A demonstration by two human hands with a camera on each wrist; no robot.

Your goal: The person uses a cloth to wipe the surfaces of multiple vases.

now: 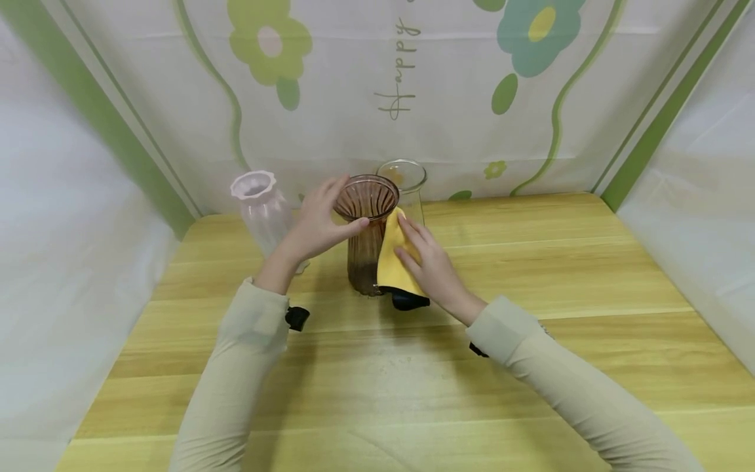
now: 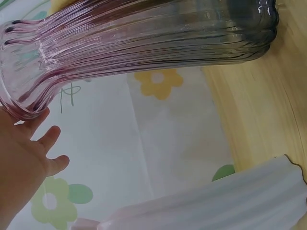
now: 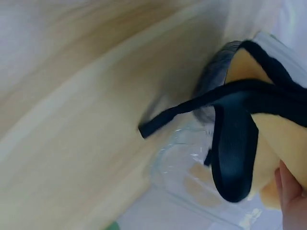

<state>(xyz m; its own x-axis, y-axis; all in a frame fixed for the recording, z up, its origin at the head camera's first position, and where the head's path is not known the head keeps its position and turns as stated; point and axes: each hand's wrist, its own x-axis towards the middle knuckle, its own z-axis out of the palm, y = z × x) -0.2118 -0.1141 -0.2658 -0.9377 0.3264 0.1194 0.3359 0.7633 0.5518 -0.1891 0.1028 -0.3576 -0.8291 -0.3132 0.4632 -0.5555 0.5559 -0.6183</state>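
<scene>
A ribbed brownish-pink glass vase (image 1: pixel 360 252) with a flared rim stands near the table's middle. My left hand (image 1: pixel 315 228) holds it by the rim, thumb at the near side and fingers at the far side; in the left wrist view the fingers (image 2: pixel 50 139) spread at the vase mouth. A yellow cloth (image 1: pixel 392 262) with black trim lies against the vase's right side. My right hand (image 1: pixel 435 270) holds the cloth there. The right wrist view shows a loose black strip (image 3: pixel 192 103) hanging from the cloth, with only a few fingers (image 3: pixel 290 191) visible.
Behind the ribbed vase is a clear glass vase (image 1: pixel 417 204), partly hidden by the cloth. To the left stands a pale pink-and-white fluted vase (image 1: pixel 262 213), partly behind the left hand. The wooden table (image 1: pixel 560 275) meets a flower-printed curtain (image 1: pixel 354 118) at the back.
</scene>
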